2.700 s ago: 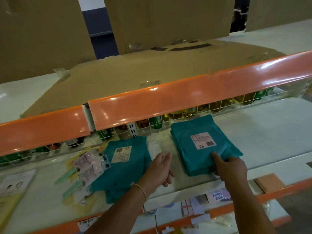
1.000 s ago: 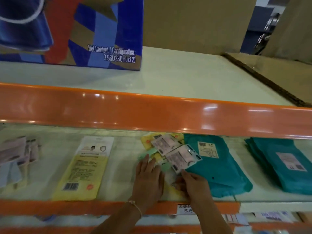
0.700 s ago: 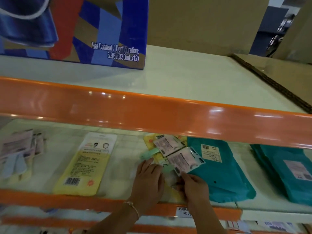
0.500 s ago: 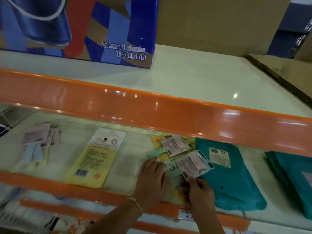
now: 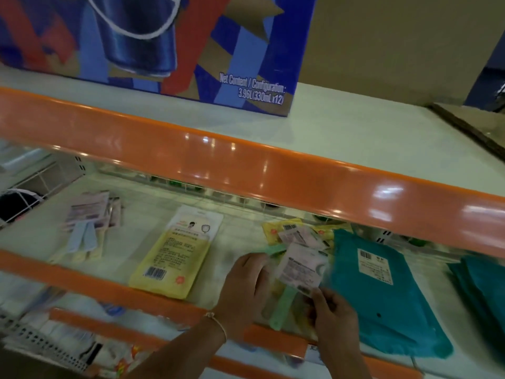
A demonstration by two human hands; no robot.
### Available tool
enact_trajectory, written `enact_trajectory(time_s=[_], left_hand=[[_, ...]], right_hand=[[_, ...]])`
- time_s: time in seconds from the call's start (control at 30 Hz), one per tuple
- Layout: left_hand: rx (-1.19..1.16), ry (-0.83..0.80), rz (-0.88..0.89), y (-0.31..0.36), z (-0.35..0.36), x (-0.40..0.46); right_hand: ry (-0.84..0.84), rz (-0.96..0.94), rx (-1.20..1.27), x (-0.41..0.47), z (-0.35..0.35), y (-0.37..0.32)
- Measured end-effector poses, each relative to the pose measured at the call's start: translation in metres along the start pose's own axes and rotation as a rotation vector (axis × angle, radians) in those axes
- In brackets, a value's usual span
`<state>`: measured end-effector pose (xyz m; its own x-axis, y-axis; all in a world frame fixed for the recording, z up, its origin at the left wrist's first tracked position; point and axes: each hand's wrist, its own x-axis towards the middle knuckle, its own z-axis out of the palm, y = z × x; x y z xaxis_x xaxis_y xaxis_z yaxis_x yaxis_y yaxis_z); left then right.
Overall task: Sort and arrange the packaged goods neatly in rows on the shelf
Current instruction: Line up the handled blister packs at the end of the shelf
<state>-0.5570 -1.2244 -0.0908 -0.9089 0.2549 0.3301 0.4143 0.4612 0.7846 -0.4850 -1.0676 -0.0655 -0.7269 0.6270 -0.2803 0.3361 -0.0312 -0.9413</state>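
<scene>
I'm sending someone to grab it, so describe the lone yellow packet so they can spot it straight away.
Find the shelf under the orange rail, below the blue box. The yellow packet lies flat alone, left of the left hand. Unlike the teal packs, it has a white top and a barcode at its near end.

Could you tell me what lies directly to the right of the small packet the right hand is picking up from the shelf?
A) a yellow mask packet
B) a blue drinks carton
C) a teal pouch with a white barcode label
C: the teal pouch with a white label lies flat just right of the small packet pinched by the right hand.
</scene>
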Motion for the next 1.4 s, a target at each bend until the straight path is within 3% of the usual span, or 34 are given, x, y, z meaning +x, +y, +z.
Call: enact_trajectory(time_s=[0.27, 0.37, 0.6, 0.77, 0.9, 1.1, 1.23, 1.33, 1.4], left_hand=[[-0.159, -0.001, -0.399, -0.031, -0.111, 0.034], [-0.161, 0.027, -0.467, -0.059, -0.153, 0.041], [-0.227, 0.208, -0.599, -0.125, -0.230, 0.037], [-0.226, 0.461, -0.668, -0.157, -0.284, 0.042], [-0.060, 0.513, -0.700, -0.179, -0.314, 0.052], [-0.044, 0.526, -0.749, -0.202, -0.335, 0.062], [0.148, 0.434, -0.761, -0.211, -0.342, 0.062], [0.428, 0.284, -0.780, -0.210, -0.345, 0.059], [0.535, 0.284, -0.754, -0.201, -0.345, 0.058]], right_hand=[[-0.241, -0.042, 0.062, -0.031, 0.110, -0.047], [-0.343, -0.065, 0.039, -0.043, 0.153, -0.059], [-0.468, 0.031, 0.005, -0.074, 0.251, -0.069], [-0.518, 0.060, -0.023, -0.087, 0.295, -0.070], [-0.529, 0.051, -0.047, -0.092, 0.317, -0.071], [-0.559, 0.018, -0.087, -0.094, 0.335, -0.075], [-0.572, 0.007, -0.088, -0.093, 0.340, -0.073], [-0.568, 0.009, -0.079, -0.092, 0.339, -0.070], [-0.557, 0.012, -0.065, -0.091, 0.335, -0.069]])
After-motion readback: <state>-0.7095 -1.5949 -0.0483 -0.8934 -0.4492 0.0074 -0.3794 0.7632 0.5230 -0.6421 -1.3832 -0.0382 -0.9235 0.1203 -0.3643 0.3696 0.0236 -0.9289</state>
